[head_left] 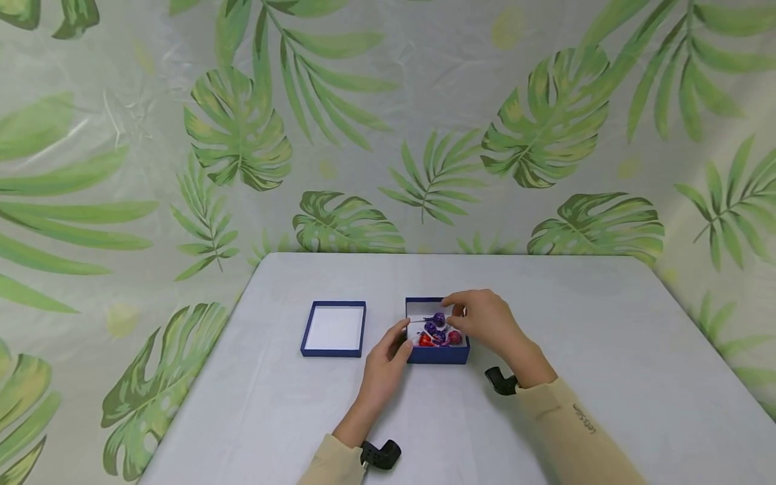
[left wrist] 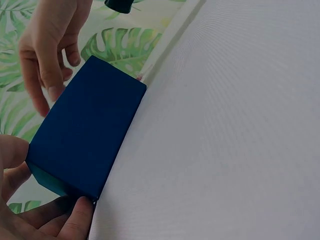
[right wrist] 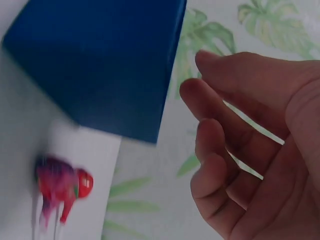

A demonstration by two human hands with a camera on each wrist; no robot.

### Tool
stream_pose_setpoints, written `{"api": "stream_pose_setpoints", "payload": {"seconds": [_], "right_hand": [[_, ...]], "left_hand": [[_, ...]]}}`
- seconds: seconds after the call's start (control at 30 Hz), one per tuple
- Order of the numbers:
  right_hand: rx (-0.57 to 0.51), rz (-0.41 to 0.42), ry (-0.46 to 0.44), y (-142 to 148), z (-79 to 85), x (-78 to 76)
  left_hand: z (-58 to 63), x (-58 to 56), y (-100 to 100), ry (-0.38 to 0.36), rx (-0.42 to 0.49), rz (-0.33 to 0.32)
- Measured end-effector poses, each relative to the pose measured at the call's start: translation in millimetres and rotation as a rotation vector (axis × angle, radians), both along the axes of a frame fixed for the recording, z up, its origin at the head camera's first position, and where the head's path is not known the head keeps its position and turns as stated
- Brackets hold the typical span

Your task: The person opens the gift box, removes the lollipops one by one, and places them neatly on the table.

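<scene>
**Left hand on the blue box, right hand above the lollipops**

Your left hand (head_left: 383, 364) grips the left end of the blue box (head_left: 438, 355), thumb at the front corner and fingers along the side. Your right hand (head_left: 485, 322) is at the box's right rear corner, fingers loosely bent, thumb and forefinger apart, with nothing between them in the right wrist view. The wrapped lollipops (head_left: 439, 335), purple, red and pinkish, lie bunched inside the open box, their white sticks pointing various ways. The box sits upright on the white table (head_left: 242, 404). To its left, well apart, lies a shallow blue-edged lid (head_left: 333, 329), white interior up. Each wrist carries a black device (head_left: 382, 455) below a tan sleeve (head_left: 330, 465). Behind the table hangs a leaf-printed sheet (head_left: 436, 87).
</scene>
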State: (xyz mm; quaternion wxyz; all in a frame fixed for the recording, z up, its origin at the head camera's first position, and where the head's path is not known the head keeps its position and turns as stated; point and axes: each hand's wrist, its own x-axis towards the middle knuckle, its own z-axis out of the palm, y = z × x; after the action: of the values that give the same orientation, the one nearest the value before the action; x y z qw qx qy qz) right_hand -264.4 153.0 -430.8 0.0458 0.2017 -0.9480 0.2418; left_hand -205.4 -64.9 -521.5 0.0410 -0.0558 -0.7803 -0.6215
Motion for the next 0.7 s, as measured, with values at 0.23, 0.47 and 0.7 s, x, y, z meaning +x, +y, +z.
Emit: {"api": "stream_pose_setpoints", "payload": {"seconds": [0.23,0.47,0.7], "right_hand": [[0.054,0.113,-0.072,-26,-6.2,-6.0],[0.093,0.167,-0.121,-34,-13.1,-14.4],[0.087,0.185,-0.145,-35,-20.2,-20.3]], "left_hand": [[0.9,0.1,-1,0.005,0.002,-0.016],[0.8,0.2,-2,0.010,0.002,-0.023],[0.3,0.2,-2,0.009,0.000,-0.021]]}}
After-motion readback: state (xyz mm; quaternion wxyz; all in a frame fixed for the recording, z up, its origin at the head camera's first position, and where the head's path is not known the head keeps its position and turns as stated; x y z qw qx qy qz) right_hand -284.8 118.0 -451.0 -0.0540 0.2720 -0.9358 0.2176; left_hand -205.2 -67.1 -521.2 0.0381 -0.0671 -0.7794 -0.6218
